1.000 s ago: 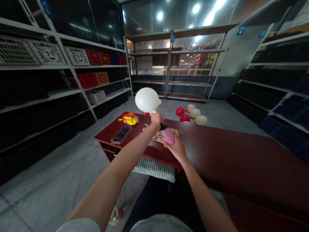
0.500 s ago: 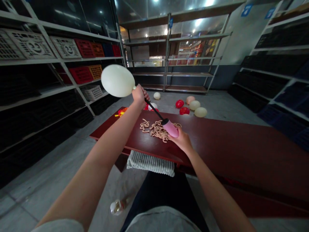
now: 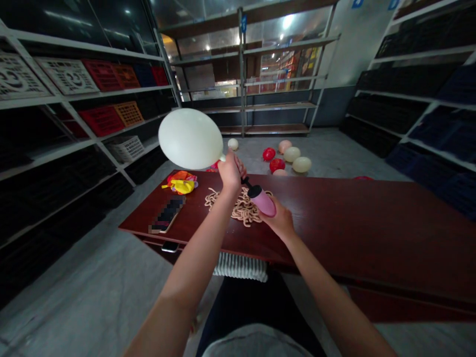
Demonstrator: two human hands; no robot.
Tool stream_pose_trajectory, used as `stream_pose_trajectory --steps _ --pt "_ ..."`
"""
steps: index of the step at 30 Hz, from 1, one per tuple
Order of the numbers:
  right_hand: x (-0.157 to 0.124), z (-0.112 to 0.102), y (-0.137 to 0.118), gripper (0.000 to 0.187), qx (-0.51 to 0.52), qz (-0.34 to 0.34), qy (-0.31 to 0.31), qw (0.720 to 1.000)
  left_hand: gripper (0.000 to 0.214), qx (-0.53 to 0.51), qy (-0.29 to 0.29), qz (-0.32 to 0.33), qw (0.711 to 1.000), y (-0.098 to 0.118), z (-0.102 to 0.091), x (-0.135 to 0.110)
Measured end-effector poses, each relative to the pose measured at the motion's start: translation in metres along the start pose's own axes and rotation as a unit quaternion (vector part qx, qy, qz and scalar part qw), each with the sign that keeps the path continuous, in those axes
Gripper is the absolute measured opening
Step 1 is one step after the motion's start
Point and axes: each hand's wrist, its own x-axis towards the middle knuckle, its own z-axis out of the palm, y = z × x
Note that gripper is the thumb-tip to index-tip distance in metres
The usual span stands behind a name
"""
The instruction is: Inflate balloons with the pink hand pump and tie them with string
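Crates point(image 3: 102, 121), red and orange among them, on white-framed shelving point(image 3: 84, 92) at far left. Dark flat device point(image 3: 169, 213), partly pixelated, lying on the left end of a red-brown table point(image 3: 357, 223). Limp balloons point(image 3: 182, 183), yellow and orange showing, heaped just behind it. White balloon point(image 3: 191, 139), one, inflated, held above the table's far edge, its neck pointing right toward the left hand point(image 3: 230, 171). Left hand: fingers curled closed, gripping at that neck; exact finger placement partly hidden. Tan strands point(image 3: 245, 209), loosely tangled, on the table beneath the hands. Hand pump point(image 3: 263, 202), pink barrel with black collar, tilted, above the strands; its black rod runs up to the left hand. Right hand point(image 3: 280, 218): closed around the barrel's lower end. Round balloons point(image 3: 292, 154), red, pale and peach, on the floor beyond the table. Dark crates point(image 3: 392, 89) on shelving at far right.
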Motion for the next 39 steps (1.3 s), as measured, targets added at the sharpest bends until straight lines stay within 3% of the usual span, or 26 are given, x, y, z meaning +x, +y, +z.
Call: stream_pose_trajectory --steps 4,7,12,18,23,27,31,35,39 --pt "0.001 -0.002 -0.004 0.058 -0.015 0.008 0.004 1.000 0.048 0.002 0.008 -0.022 1.000 -0.032 -0.004 -0.015" --pt "0.001 -0.003 -0.004 0.058 -0.044 0.010 0.011 0.999 0.047 -0.012 0.019 -0.033 0.999 -0.039 -0.008 -0.017" --pt "-0.002 0.001 -0.007 0.056 -0.131 -0.053 0.005 0.990 0.043 -0.050 0.079 -0.086 0.992 -0.037 -0.030 -0.007" --pt "-0.005 0.003 -0.016 0.054 -0.170 -0.138 -0.034 0.975 0.035 -0.068 0.173 -0.110 0.976 -0.032 -0.084 0.014" --pt "-0.002 -0.005 -0.011 0.048 -0.180 -0.181 -0.047 0.966 0.032 -0.078 0.206 -0.102 0.970 -0.002 -0.108 0.031" --pt "0.009 -0.020 0.003 0.048 -0.176 -0.200 -0.035 0.963 0.031 -0.082 0.201 -0.086 0.972 0.038 -0.098 0.044" --pt "0.021 -0.024 0.016 0.047 -0.173 -0.190 0.006 0.966 0.039 -0.083 0.145 -0.040 0.985 0.067 -0.064 0.045" --pt "0.019 -0.016 0.023 0.043 -0.164 -0.164 0.055 0.971 0.048 -0.066 0.062 0.028 0.995 0.069 -0.029 0.034" --pt "0.015 -0.014 0.030 0.039 -0.153 -0.134 0.095 0.974 0.052 -0.066 0.034 0.062 0.995 0.051 -0.010 0.026"
